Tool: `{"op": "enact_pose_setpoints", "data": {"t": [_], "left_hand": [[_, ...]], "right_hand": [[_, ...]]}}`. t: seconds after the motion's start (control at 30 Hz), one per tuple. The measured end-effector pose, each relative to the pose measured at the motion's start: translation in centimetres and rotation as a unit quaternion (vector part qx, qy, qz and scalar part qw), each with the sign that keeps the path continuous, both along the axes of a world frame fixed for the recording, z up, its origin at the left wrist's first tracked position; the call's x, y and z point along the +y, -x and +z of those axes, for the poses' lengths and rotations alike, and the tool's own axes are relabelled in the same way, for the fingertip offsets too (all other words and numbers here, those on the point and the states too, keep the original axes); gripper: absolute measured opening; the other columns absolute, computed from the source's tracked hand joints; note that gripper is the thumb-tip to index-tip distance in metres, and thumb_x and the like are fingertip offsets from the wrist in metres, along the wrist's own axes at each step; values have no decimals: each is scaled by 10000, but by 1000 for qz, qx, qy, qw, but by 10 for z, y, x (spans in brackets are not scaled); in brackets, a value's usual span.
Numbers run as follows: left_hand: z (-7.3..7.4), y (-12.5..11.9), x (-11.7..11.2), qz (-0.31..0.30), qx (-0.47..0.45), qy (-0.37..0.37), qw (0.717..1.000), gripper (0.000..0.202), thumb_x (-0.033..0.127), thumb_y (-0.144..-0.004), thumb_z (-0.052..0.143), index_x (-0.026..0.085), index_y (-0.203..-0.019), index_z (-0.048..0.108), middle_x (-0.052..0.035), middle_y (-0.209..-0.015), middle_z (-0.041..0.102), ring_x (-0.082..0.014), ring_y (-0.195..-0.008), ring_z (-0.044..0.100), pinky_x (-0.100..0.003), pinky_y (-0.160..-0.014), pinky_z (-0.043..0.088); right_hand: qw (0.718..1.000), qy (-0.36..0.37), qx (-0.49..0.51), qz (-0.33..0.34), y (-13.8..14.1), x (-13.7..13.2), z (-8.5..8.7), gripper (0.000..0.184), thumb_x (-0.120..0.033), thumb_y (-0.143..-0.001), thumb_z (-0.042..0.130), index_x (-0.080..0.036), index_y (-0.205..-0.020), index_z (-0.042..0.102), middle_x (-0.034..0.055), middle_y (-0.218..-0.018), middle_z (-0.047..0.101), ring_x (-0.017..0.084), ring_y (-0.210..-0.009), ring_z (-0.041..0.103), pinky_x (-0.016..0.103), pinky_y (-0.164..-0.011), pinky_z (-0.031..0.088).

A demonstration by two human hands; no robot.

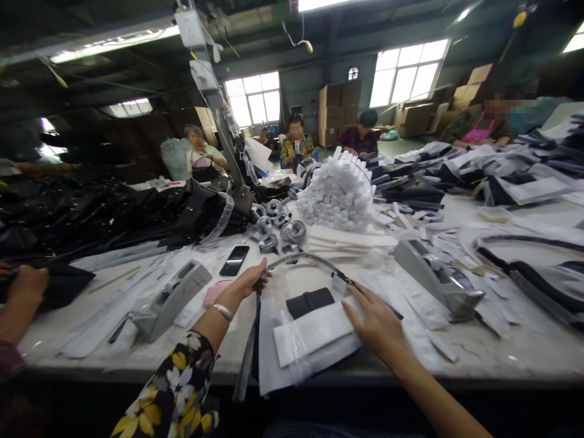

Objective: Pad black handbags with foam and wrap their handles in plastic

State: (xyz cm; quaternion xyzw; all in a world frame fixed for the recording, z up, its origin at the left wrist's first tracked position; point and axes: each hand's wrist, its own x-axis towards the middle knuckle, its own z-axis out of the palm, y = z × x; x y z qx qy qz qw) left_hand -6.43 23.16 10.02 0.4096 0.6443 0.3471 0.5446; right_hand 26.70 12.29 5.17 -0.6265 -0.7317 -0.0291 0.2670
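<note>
My left hand [252, 281] is closed around one side of a strap [301, 258] that arches above a bag wrapped in white sheet and clear plastic. My right hand [375, 321] grips the strap's other side near its dark buckle, with the thumb by the wrapped bag. On the bag [310, 302], a black flap shows behind a folded white sheet [314, 334]. A dark strip hangs below my left hand past the table's front edge. My right fingers partly hide the strap.
Grey tape dispensers [180, 298] [435, 280] stand on both sides. Beyond lie a phone [234, 260], coiled straps [292, 231] and a pile of white rolls [337, 194]. Black bags [114, 213] crowd the left. A co-worker's hand [30, 286] is at far left; several people sit opposite.
</note>
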Motion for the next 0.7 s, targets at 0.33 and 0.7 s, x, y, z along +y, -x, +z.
{"op": "enact_pose_setpoints", "data": {"t": [0.33, 0.7], "left_hand": [[9, -2, -116, 104, -266, -55, 957, 351, 435, -980, 521, 100, -1047, 604, 71, -641, 367, -28, -470, 359, -134, -443, 339], [80, -51, -179, 213, -325, -279, 878, 403, 508, -841, 708, 133, -970, 636, 100, -595, 287, -13, -427, 185, -131, -376, 201]], "right_hand": [[995, -56, 77, 26, -10, -9, -19, 474, -435, -964, 458, -147, -1299, 631, 130, -1329, 635, 301, -1217, 592, 468, -1070, 466], [926, -77, 370, 15, -1, -15, -13, 412, -426, -966, 488, -214, -1301, 602, 107, -1358, 612, 272, -1300, 536, 493, -1130, 405]]}}
